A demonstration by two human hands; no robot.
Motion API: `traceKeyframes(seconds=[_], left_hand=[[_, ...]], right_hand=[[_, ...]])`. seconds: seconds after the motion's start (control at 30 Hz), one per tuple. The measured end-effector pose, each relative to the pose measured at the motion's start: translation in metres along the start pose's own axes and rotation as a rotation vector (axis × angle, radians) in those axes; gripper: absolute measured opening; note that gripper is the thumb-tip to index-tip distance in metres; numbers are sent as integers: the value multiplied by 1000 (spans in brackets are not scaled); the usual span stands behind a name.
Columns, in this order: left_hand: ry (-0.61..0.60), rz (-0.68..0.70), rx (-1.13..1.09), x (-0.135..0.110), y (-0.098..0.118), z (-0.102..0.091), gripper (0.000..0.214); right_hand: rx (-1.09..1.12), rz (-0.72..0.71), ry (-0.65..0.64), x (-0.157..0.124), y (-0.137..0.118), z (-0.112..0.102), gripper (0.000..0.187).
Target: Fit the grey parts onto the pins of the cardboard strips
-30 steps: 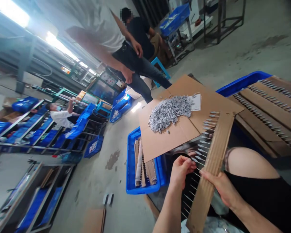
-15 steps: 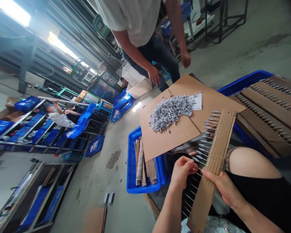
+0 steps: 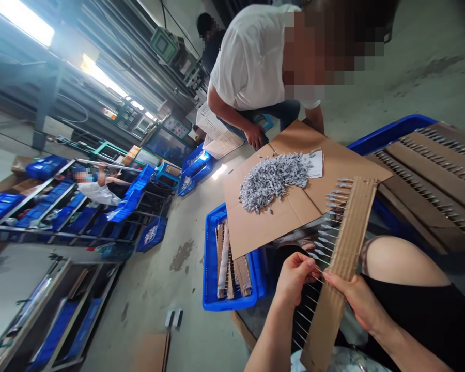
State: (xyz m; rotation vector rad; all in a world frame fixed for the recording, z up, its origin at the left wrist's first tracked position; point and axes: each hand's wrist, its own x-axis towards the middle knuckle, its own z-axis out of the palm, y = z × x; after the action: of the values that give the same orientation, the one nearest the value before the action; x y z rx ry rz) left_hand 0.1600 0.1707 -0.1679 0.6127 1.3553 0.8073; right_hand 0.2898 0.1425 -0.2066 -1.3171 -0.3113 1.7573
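Factory floor with a co-worker bending close by.
A person in a white T-shirt (image 3: 251, 62) leans over grey concrete floor (image 3: 151, 294); farther off, a second person in a white top (image 3: 96, 192) stands beside steel shelving (image 3: 34, 192) holding blue plastic crates (image 3: 42, 168).

There are two bare hands: one left hand (image 3: 294, 277) and one right hand (image 3: 354, 302). One long brown corrugated-cardboard strip (image 3: 343, 268) carries a single row of thin metal pins (image 3: 304, 315), too many to count. One flat brown cardboard sheet (image 3: 263, 230) bears one heap of small grey pieces (image 3: 273, 176), uncountable, and one white paper slip (image 3: 315, 164). Nearby are two bright blue plastic crates, one low and central (image 3: 211, 268), one at right (image 3: 387, 134), and three other people: one in a white T-shirt (image 3: 251, 57), one in dark clothing (image 3: 208, 44), one in a white top (image 3: 96, 192).
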Motion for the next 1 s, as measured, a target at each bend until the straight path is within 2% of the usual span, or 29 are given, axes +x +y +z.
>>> traceKeyframes(seconds=[0.2,0.33,0.5,0.63,0.7,0.73,0.83,0.9,1.0], left_hand=[[17,-34,-45,-3,-6,5,46],[23,-14,-92,2,-11,4,45],[31,40,-84,9,-14,-4,43],[-24,42,103,15,-9,-18,39],[-12,119,288,23,3,-28,32],[36,189,392,28,13,-32,28],[281,444,697,46,51,-43,12],[402,581,906,60,76,-45,18],[417,650,1176,80,100,-46,28]], right_hand=[[52,-15,44,1,-2,4,15],[108,26,35,2,-1,5,16],[72,31,-110,1,8,1,24],[44,48,-200,-2,15,-3,30],[30,72,-184,-2,18,-6,28],[27,79,-170,-2,18,-8,28],[46,74,-136,-1,19,-12,29],[65,66,-128,1,20,-15,29],[64,47,-124,3,21,-18,27]])
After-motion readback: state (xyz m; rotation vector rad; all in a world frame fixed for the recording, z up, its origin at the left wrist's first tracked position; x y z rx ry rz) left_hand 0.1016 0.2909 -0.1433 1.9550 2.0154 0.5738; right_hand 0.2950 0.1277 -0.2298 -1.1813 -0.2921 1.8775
